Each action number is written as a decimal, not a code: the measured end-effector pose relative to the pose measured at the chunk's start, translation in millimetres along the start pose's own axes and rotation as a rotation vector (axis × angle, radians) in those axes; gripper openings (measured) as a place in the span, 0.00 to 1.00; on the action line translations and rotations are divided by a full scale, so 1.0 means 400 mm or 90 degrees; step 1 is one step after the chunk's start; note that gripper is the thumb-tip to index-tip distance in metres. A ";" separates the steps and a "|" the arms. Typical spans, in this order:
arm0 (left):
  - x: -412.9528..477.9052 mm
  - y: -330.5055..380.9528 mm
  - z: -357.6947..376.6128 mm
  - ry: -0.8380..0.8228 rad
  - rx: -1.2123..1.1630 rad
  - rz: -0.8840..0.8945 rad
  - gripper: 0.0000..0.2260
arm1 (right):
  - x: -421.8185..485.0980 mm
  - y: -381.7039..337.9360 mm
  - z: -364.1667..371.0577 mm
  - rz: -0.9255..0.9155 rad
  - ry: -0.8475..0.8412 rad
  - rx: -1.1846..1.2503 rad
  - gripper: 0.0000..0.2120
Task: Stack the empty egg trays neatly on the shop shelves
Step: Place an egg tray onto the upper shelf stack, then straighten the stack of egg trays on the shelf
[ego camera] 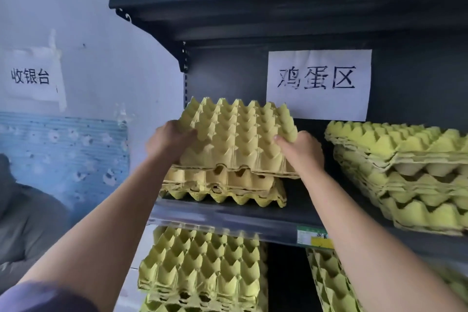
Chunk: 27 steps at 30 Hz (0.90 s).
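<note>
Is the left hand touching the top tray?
Touching. The head view shows the left hand gripping the top tray at its left edge.

Counting from beside the shelving.

Egg-tray stacks: four are showing clearly: upper left stack (222, 185), upper right stack (405, 172), lower left stack (202, 261), lower right stack (329, 284). Trays per stack are not resolving; one top tray (238, 134) is standing out singly.

Hands: two are showing, left hand (168, 139) and right hand (301, 152).

Paper signs: two are hanging, shelf sign (319, 83) and wall sign (31, 76).

Shelf boards: two are showing, top board (253, 7) and middle board (228, 218).

Price labels: one, price label (312, 237).
</note>
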<state>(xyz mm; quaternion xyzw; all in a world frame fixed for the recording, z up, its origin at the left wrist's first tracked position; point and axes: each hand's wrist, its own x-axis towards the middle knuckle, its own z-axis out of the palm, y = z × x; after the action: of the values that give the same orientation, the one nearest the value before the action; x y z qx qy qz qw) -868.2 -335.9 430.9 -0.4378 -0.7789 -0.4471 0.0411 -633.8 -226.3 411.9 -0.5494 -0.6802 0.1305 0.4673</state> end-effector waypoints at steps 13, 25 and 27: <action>0.090 -0.055 0.037 -0.032 -0.003 -0.018 0.12 | 0.036 -0.026 0.012 0.030 -0.027 0.009 0.18; -0.010 -0.012 0.080 0.061 0.127 0.339 0.16 | -0.031 -0.009 0.031 -0.215 0.046 -0.128 0.18; -0.038 0.009 0.101 0.003 0.185 0.425 0.23 | -0.046 -0.014 0.033 -0.298 0.043 -0.182 0.19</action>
<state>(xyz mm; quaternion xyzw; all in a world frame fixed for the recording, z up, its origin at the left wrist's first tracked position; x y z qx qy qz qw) -843.1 -315.3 402.4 -0.6568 -0.6482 -0.2944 0.2484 -648.4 -239.9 399.4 -0.4418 -0.7842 -0.0966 0.4248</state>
